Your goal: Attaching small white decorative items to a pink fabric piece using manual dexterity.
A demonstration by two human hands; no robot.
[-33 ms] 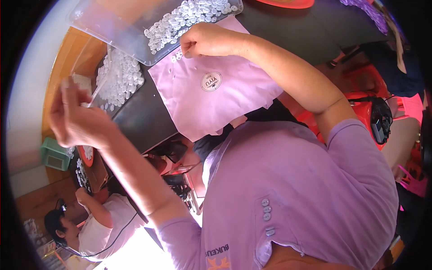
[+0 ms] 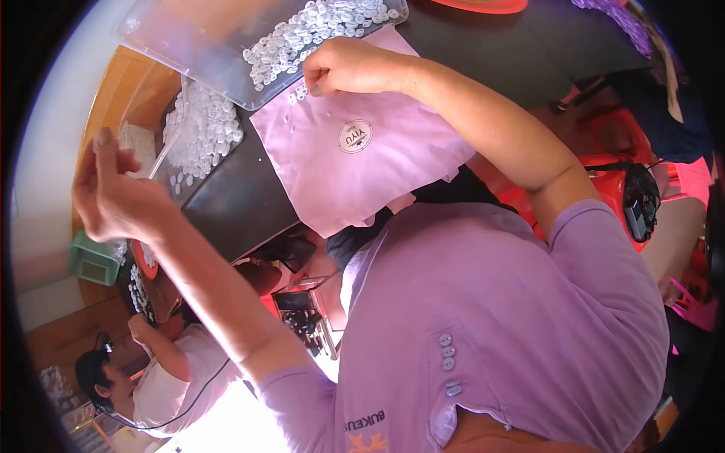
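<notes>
I am seeing my right hand [image 2: 343,68] curling closed, fingertips pinching at small clear buttons [image 2: 298,94] on the top edge of a pink cloth [image 2: 362,162] that is lying on the dark bench [image 2: 242,200]. Just above it, a clear tray [image 2: 189,45] is holding a heap of the same buttons. My left hand [image 2: 113,192] is lifting up at the left, fingers pinching a thin clear strip [image 2: 168,147]. Another person [image 2: 162,381] is working at lower left.
</notes>
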